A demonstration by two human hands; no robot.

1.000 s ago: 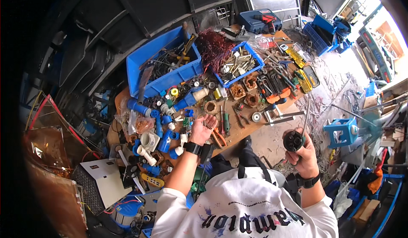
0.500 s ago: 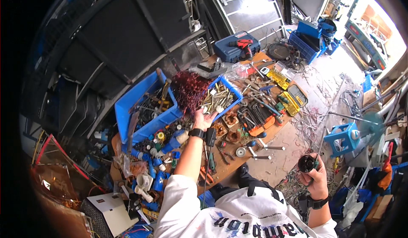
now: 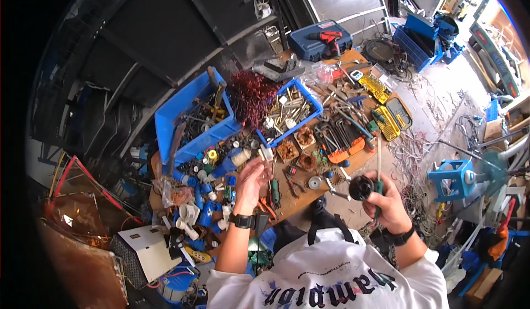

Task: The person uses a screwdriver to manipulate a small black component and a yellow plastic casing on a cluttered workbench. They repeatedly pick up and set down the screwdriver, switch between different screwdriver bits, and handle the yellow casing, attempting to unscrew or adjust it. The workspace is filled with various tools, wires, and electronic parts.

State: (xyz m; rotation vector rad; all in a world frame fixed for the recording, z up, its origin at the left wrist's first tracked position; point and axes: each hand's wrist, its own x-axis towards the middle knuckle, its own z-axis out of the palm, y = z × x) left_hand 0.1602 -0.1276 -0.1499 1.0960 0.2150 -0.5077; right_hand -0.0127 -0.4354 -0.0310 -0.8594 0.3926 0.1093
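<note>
My left hand (image 3: 252, 183) is over the near side of the workbench, fingers pinched together at a small whitish piece (image 3: 266, 153) whose kind I cannot make out. Beyond it is a blue bin (image 3: 295, 125) holding bolts and other metal fasteners. In my right hand (image 3: 389, 201), off the bench's right edge, are a round black hollow part (image 3: 361, 188) and a screwdriver (image 3: 379, 160). The screwdriver has a green handle, and its long shaft points away from me. My thumb presses against the black part; the hidden fingers wrap behind.
A larger blue bin (image 3: 193, 124) of tools stands left, beside a dark red tangled bundle (image 3: 251, 96). Blue and white pipe fittings (image 3: 207, 201) crowd the left bench. Hex keys (image 3: 342, 135), a yellow bit set (image 3: 386, 122) and a red drill (image 3: 331, 39) lie farther off. A blue stool (image 3: 452, 179) stands right.
My left hand has drawn back from the fastener bin toward me, the whitish piece at its fingertips. My right hand has moved left and inward with the black part and screwdriver.
</note>
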